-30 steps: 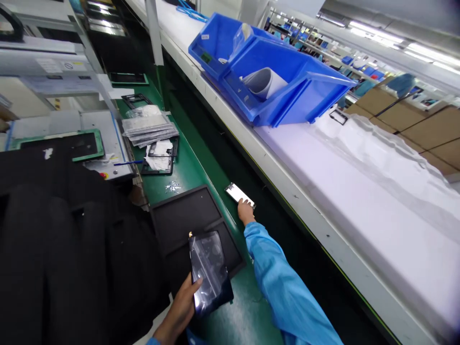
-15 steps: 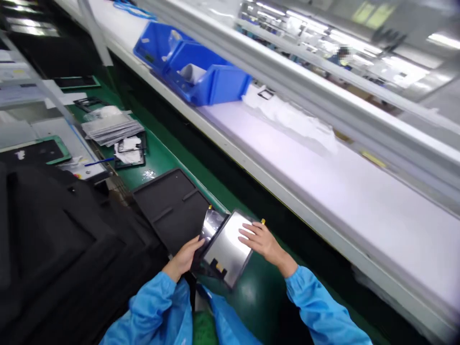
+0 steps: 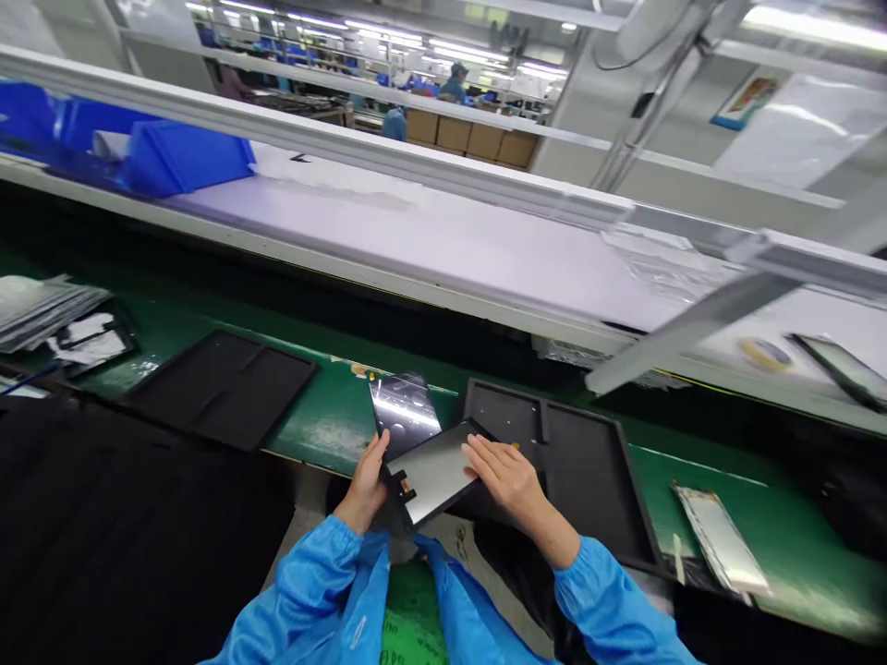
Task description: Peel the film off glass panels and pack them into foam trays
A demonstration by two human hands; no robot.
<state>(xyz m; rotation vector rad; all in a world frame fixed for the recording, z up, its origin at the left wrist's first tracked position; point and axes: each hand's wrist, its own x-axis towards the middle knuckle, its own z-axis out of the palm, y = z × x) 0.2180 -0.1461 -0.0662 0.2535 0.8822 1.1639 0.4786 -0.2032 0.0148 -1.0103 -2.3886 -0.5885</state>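
Observation:
My left hand (image 3: 366,482) is closed on the left edge of a glossy dark display panel (image 3: 406,406), its thumb up along the edge. In front of that panel, overlapping its lower part, is a second display panel with a silver back (image 3: 440,469), black rim and small dark connector patch. My right hand (image 3: 505,473) holds this silver-backed panel at its right side, fingers stretched together over the back; its thumb is hidden. Both panels are tilted above the bench edge. A black divided tray (image 3: 589,480) lies just right of and partly behind my right hand.
Another black tray (image 3: 222,388) lies to the left on the green bench (image 3: 339,434). A stack of grey sheets (image 3: 45,309) is farther left. At right rests a silver panel (image 3: 721,540). Blue bins (image 3: 187,157) stand on the white shelf (image 3: 416,240); a slanted metal post (image 3: 686,323) crosses at right.
The view has swung right, bringing the divided tray and right-hand bench into sight. Both hands still hold the panels; the silver-backed one has turned to a flatter slant, showing more of the dark panel.

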